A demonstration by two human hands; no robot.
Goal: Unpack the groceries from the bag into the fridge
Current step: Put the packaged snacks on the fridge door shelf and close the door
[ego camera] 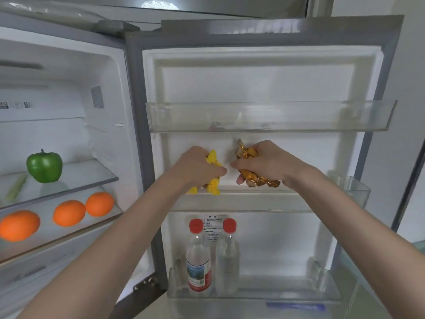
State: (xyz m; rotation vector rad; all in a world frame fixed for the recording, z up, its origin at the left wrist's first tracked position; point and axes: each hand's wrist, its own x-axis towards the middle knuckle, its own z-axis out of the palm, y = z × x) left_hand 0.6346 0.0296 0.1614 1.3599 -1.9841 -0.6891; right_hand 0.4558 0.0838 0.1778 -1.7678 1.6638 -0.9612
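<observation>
head view: fridge door (259, 84) stands open, filling the centre and right of the frame, with the fridge interior at the left. left hand (197, 168) is closed around yellow wrapped snacks (212, 161), and right hand (269, 162) is closed around gold-wrapped snacks (247, 154); both bundles sit at the middle door shelf (241, 200), at frame centre, just above its front rim. the two hands are close together, fingertips nearly meeting. above them is a clear upper door shelf (271, 116). in the lower door shelf (287, 293), two red-capped water bottles (199, 256) stand upright side by side. at the left, a green bell pepper (44, 165) rests on a glass shelf (87, 176), and three oranges (69, 212) lie on the shelf below it.
</observation>
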